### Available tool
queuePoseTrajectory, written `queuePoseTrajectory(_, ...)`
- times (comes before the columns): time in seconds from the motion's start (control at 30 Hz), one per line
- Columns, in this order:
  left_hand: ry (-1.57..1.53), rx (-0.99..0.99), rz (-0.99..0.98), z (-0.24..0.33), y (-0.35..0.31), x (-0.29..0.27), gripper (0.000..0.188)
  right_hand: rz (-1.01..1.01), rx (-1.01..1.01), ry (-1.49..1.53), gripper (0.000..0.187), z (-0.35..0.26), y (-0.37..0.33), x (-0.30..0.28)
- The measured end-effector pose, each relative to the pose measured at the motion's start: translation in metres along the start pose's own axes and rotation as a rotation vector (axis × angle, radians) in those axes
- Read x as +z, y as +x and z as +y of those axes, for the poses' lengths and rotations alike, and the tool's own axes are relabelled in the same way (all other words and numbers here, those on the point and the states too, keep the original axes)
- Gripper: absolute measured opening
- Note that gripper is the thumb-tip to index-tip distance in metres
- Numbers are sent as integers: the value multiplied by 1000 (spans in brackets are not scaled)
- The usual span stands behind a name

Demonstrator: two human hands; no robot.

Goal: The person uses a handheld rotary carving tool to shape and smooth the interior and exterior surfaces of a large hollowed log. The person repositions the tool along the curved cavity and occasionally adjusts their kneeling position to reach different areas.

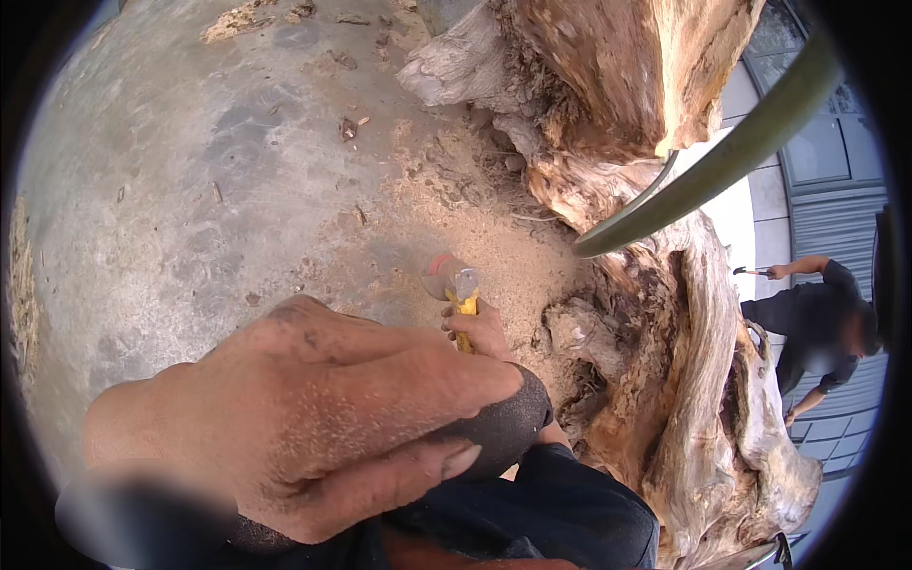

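Outdoor woodworking yard, huge gnarled tree stump (pixel 665 361), sawdust (pixel 475 218) over concrete ground (pixel 171 190), another worker (pixel 817 323) nearby

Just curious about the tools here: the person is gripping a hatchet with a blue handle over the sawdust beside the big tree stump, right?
Not quite. The head view shows the hatchet has a yellow handle, not blue. The right hand does grip it over the sawdust beside the stump.
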State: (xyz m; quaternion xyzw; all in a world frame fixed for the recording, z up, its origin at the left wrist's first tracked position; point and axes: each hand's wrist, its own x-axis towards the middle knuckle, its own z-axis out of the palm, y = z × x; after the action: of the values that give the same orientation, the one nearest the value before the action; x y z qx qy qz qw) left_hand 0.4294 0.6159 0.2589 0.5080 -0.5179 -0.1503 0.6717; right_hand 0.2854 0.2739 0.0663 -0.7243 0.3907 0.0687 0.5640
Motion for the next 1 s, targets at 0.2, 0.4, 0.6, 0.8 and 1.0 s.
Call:
queuePoseTrajectory(0.2, -402, -513, 292, -91, -105, -27, 29, 45, 107, -247, 48, 21, 1, 20)
queuePoseTrajectory(0.4, -470, -959, 168, -195, -201, 0, 26, 136, 201, -302, 42, 11, -11, 47)
queuePoseTrajectory(0.6, -572, -1030, 54, -227, -211, 23, 28, 168, 199, -322, 41, 37, -16, 34)
queuePoseTrajectory(0.8, -621, -993, -158, -249, -211, 48, 46, 200, 222, -359, 42, 23, -41, 28)
queuePoseTrajectory(1.0, -615, -1091, -235, -236, -186, 31, 45, 216, 228, -42, 46, 9, -52, 75)
